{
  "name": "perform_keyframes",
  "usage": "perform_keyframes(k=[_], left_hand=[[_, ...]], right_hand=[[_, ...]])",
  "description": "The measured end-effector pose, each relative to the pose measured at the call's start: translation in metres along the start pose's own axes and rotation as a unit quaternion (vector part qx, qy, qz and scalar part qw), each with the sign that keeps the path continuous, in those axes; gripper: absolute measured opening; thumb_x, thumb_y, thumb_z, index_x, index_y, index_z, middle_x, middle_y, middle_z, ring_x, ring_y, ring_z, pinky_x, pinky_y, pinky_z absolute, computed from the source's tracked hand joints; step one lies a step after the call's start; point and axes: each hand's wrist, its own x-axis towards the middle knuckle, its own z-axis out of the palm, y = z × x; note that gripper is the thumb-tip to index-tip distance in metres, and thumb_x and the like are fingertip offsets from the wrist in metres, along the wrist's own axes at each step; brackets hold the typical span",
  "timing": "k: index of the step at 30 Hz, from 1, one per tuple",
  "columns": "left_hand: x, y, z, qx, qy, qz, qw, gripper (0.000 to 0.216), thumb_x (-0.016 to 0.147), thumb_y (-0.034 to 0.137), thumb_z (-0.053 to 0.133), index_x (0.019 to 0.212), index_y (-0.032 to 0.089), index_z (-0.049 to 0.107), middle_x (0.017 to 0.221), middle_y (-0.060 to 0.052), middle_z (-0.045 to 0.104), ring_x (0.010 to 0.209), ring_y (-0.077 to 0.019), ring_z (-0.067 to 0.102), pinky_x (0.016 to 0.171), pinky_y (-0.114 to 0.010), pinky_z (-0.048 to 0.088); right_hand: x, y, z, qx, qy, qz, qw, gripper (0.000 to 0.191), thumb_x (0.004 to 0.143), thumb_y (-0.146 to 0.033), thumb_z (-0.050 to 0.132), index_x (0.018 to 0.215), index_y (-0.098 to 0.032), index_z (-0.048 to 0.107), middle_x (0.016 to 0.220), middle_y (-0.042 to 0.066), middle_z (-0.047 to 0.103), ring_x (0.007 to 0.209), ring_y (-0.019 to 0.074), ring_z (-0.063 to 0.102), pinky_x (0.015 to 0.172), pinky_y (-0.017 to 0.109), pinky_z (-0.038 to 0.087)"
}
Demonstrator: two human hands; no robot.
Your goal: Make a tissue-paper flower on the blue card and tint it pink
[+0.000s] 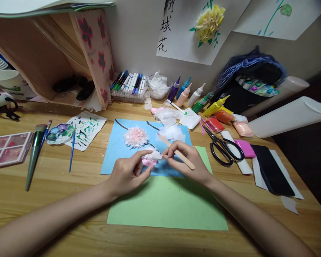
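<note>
My left hand curves its thumb and fingers round a small pink lump that looks like soft clay, with white tissue paper on top. A wooden craft stick lies slantwise through the fingers of my right hand, whose fingertips pinch close to the tissue's right edge. Whether they touch the tissue is hard to tell. Below both hands lies a blue sheet over a green sheet. A fluffy pink-and-white paper flower sits on the blue one, left of a pile of white tissue squares.
Several paint bottles, a tissue-filled bowl and a box of markers line the wall. Black-handled scissors and a phone lie to the right. Paintbrushes and a pink palette are at left.
</note>
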Motion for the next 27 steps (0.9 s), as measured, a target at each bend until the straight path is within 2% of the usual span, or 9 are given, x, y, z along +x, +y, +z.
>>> perform_keyframes(k=[3,7,10,13,16,22,25,27], left_hand=[[-0.008,0.001,-0.003,-0.017,-0.002,-0.009,1.000,0.017,0.085,0.023,0.055,0.099,0.017,0.062,0.050,0.009,0.042,0.042,-0.0039,0.036,0.045,-0.016,0.029],[-0.014,-0.001,-0.006,-0.072,-0.004,-0.105,0.992,0.017,0.087,0.028,0.053,0.088,0.016,0.065,0.050,0.007,0.041,0.044,-0.0052,0.035,0.045,-0.018,0.028],[-0.014,-0.004,-0.007,-0.063,-0.030,-0.164,0.984,0.023,0.086,0.034,0.053,0.083,0.016,0.067,0.048,0.007,0.041,0.045,-0.0063,0.036,0.046,-0.019,0.027],[-0.011,-0.007,-0.009,-0.029,-0.050,-0.198,0.979,0.024,0.085,0.036,0.053,0.081,0.017,0.068,0.049,0.006,0.043,0.046,-0.0067,0.037,0.048,-0.020,0.028],[-0.008,-0.009,-0.010,-0.002,-0.045,-0.210,0.977,0.024,0.084,0.036,0.054,0.079,0.017,0.068,0.049,0.006,0.044,0.047,-0.0067,0.038,0.050,-0.020,0.028],[-0.005,-0.010,-0.010,0.020,-0.046,-0.209,0.977,0.023,0.084,0.037,0.054,0.080,0.018,0.068,0.049,0.006,0.046,0.047,-0.0069,0.039,0.051,-0.021,0.029],[-0.007,-0.012,-0.011,0.015,-0.051,-0.199,0.979,0.022,0.085,0.035,0.054,0.082,0.018,0.068,0.050,0.006,0.045,0.047,-0.0067,0.040,0.050,-0.020,0.029],[-0.009,-0.013,-0.013,-0.001,-0.046,-0.176,0.983,0.021,0.087,0.033,0.053,0.085,0.018,0.067,0.051,0.006,0.045,0.047,-0.0062,0.039,0.049,-0.019,0.029]], right_hand=[[-0.006,-0.003,0.010,-0.013,-0.040,-0.007,0.999,0.012,0.076,-0.010,0.059,0.077,-0.020,0.053,0.081,0.001,0.066,0.074,0.0135,0.063,0.068,0.026,0.049],[-0.010,-0.001,0.017,-0.048,-0.033,-0.073,0.996,0.004,0.083,-0.022,0.058,0.083,-0.020,0.055,0.084,0.003,0.066,0.071,0.0129,0.061,0.065,0.026,0.047],[-0.014,0.005,0.018,-0.058,-0.015,-0.174,0.983,0.030,0.095,-0.037,0.036,0.088,-0.019,0.059,0.077,0.005,0.064,0.069,0.0144,0.058,0.064,0.028,0.045],[-0.018,0.010,0.019,-0.076,-0.015,-0.263,0.962,0.051,0.098,-0.039,0.016,0.080,-0.018,0.060,0.064,0.003,0.059,0.058,0.0143,0.049,0.057,0.029,0.040],[-0.017,0.013,0.023,-0.123,-0.041,-0.306,0.943,0.054,0.099,-0.036,0.016,0.071,-0.017,0.058,0.058,0.003,0.057,0.053,0.0142,0.043,0.052,0.029,0.035],[-0.014,0.012,0.027,-0.199,-0.072,-0.316,0.925,0.053,0.099,-0.032,0.016,0.070,-0.016,0.058,0.054,0.004,0.055,0.052,0.0146,0.041,0.050,0.029,0.034],[-0.016,0.010,0.024,-0.194,-0.049,-0.336,0.920,0.051,0.099,-0.034,0.017,0.074,-0.017,0.058,0.055,0.004,0.056,0.051,0.0145,0.046,0.049,0.029,0.036],[-0.018,0.009,0.024,-0.178,0.004,-0.336,0.925,0.037,0.098,-0.033,0.029,0.081,-0.018,0.058,0.062,0.004,0.062,0.057,0.0146,0.055,0.053,0.028,0.042]])
